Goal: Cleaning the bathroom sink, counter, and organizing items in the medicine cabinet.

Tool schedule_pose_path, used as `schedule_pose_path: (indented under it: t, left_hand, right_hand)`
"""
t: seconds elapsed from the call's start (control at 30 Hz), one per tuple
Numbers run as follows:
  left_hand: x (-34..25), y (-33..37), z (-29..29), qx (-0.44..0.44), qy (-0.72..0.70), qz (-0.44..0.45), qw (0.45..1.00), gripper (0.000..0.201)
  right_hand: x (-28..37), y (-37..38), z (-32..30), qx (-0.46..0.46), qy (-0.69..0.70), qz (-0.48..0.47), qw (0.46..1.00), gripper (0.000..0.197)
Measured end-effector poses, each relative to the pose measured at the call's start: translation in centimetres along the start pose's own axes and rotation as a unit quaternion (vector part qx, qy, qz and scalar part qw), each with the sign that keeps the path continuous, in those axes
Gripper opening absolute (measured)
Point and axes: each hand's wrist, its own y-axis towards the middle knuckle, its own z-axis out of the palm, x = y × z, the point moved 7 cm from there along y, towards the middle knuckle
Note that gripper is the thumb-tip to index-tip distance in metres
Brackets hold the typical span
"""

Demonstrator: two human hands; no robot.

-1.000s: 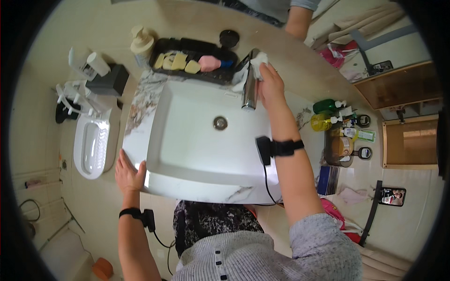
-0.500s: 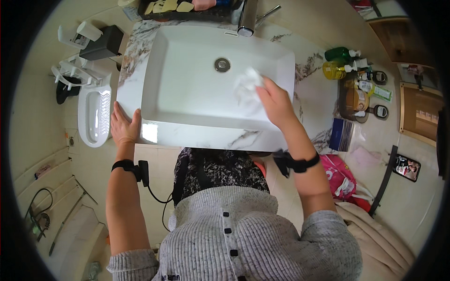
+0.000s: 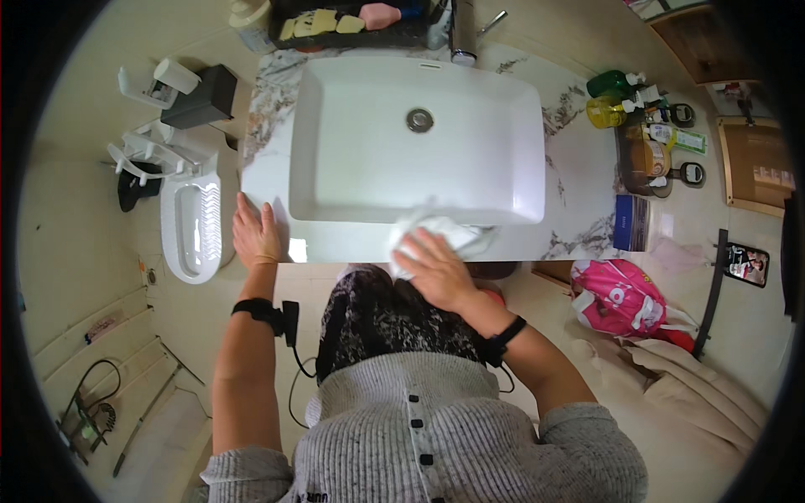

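A white rectangular sink (image 3: 360,189) rests on the marble-patterned countertop (image 3: 579,176), with a round metal drain (image 3: 419,120) in its floor. My right hand (image 3: 436,268) holds a white cloth (image 3: 457,230), pressing it over the counter's front strip and against the sink's near rim. The palm side and part of the cloth are hidden under the fingers. At the counter's front left corner my left hand (image 3: 255,230) lies flat and holds nothing, its fingers stretched out.
A metal faucet (image 3: 463,38) rises behind the sink. Along the right side stand a green bottle (image 3: 610,82), a yellow bottle (image 3: 605,111), an organizer (image 3: 631,159) and a blue box (image 3: 631,222). A squat toilet (image 3: 194,226) is on the left; a pink bag (image 3: 625,293) lies lower right.
My right hand has moved the cloth from inside the sink, left and toward me, onto the front rim and counter edge. The left hand stays on the counter corner; the view has shifted slightly.
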Motion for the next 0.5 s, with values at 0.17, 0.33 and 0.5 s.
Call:
schedule_pose_path:
  t: [0.17, 0.33, 0.5]
  left_hand:
    - [4.0, 1.6, 0.8, 0.095, -0.548, -0.131, 0.821, 0.059]
    - [8.7, -0.9, -2.5, 0.058, -0.589, -0.241, 0.769, 0.059]
    - [16.1, -4.8, -2.0, 0.102, -0.551, -0.242, 0.792, 0.056]
  right_hand:
    - [10.6, 10.4, 4.3, 0.028, 0.015, -0.236, 0.971, 0.042]
    - [18.1, 20.4, 6.6, 0.046, -0.013, -0.309, 0.95, 0.035]
    - [11.6, 28.8, 1.9, -0.178, 0.012, -0.131, 0.975, 0.035]
